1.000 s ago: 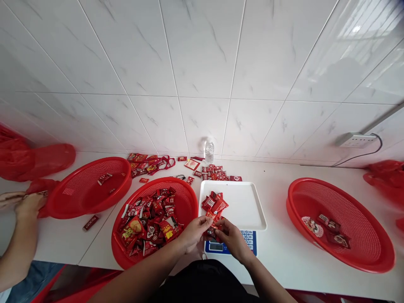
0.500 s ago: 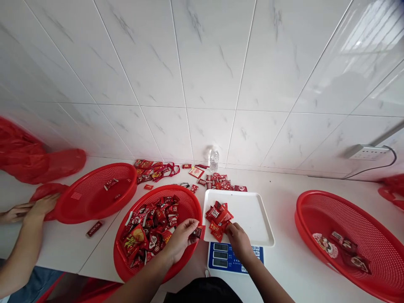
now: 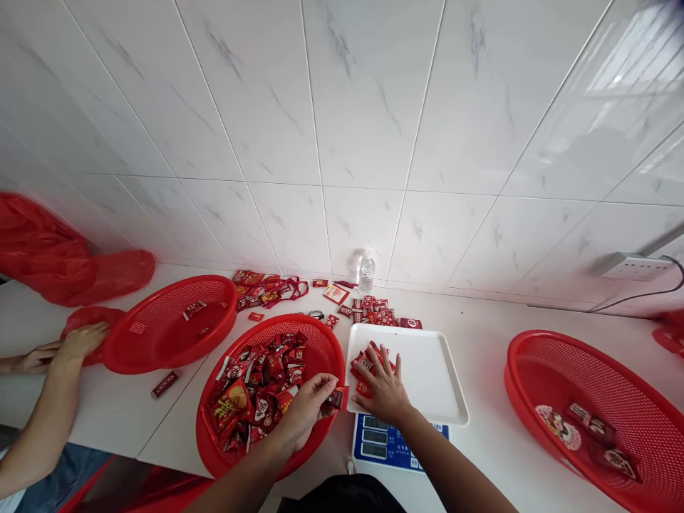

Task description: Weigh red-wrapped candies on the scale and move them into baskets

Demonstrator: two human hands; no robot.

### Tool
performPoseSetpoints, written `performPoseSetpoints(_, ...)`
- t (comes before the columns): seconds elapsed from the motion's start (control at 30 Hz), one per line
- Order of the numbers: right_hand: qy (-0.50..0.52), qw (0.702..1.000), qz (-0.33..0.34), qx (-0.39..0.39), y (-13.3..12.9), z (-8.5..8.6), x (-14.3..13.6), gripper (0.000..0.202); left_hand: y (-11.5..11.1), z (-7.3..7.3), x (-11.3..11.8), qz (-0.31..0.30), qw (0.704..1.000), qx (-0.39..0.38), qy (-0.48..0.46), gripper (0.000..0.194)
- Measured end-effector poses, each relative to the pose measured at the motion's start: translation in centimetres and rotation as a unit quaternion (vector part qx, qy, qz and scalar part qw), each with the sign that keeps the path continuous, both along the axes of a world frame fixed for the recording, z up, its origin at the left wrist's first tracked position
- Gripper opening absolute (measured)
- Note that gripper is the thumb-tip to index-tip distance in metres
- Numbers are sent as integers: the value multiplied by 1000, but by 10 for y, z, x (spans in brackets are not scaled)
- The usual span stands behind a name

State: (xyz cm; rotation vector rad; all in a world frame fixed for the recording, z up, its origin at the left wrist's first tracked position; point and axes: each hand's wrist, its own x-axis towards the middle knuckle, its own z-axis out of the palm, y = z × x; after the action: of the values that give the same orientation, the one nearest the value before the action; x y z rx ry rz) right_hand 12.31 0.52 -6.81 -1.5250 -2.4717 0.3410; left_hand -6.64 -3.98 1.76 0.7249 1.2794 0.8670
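My left hand [image 3: 311, 410] is closed on a small red snack packet [image 3: 337, 398], held over the right rim of a red plastic basket [image 3: 204, 434]. That basket is filled with many red wrapped snack packets [image 3: 260, 388]. My right hand [image 3: 385, 385] lies with fingers spread on a small pile of red packets [image 3: 362, 361], at the left side of a white tray [image 3: 427, 363]. The tray is the top of a weighing scale with a blue panel [image 3: 390, 442]; my right wrist passes over the panel. Its display digits cannot be read.
Left stands another red basket [image 3: 171, 349] with few packets; beyond it are a co-worker's hands [image 3: 80, 342]. A red basket [image 3: 534, 342] with a few packets stands right. Along the wall are loose packets [image 3: 374, 311], a clear bottle [image 3: 366, 273] and a power strip [image 3: 635, 266].
My right hand has gone from pinching at the packets' lower edge to lying spread over the pile. The left hand still holds its packet. The view has shifted slightly.
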Motion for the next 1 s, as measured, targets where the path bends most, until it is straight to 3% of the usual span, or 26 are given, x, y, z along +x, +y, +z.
performPoseSetpoints(0.17, -25, 1000, 3, -14, 13, -7, -1, 65, -1, -1, -4, 8, 1000, 4, -9, 29)
performPoseSetpoints(0.47, 41, 998, -16, 53, 19, -6, 4, 38, -2, -8, 1, 14, 1000, 2, -3, 30)
performPoseSetpoints(1.0, 49, 996, -27, 67, 19, -4, 5, 26, -8, -6, -2, 12, 1000, -6, 0, 30)
